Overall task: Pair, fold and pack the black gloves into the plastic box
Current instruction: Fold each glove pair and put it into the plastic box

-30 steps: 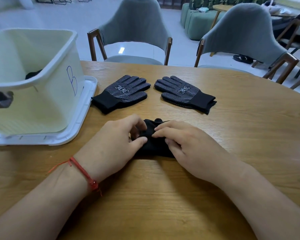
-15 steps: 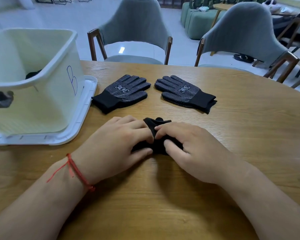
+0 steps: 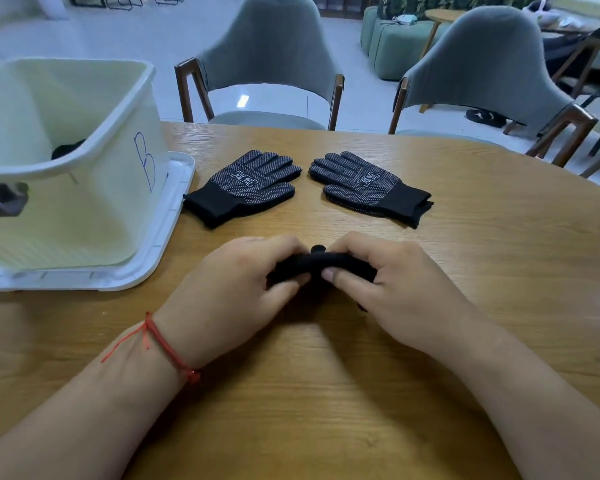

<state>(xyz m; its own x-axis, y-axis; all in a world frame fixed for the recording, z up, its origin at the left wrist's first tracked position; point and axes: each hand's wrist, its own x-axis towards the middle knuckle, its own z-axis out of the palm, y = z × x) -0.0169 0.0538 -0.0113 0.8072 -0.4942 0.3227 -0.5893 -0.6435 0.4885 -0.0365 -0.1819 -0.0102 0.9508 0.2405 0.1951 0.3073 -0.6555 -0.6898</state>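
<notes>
Wood-grain bench [image 3: 499, 271] is filling the foreground. Two grey shell chairs [image 3: 267, 57] [image 3: 489, 60] with dark wooden arms are sitting behind it. Glossy pale floor [image 3: 361, 95] is reflecting light; green sofa [image 3: 392, 39] is standing farther back.

Both hands [image 3: 229, 289] have rolled the folded gloves [image 3: 321, 266] into a tighter bundle.
</notes>
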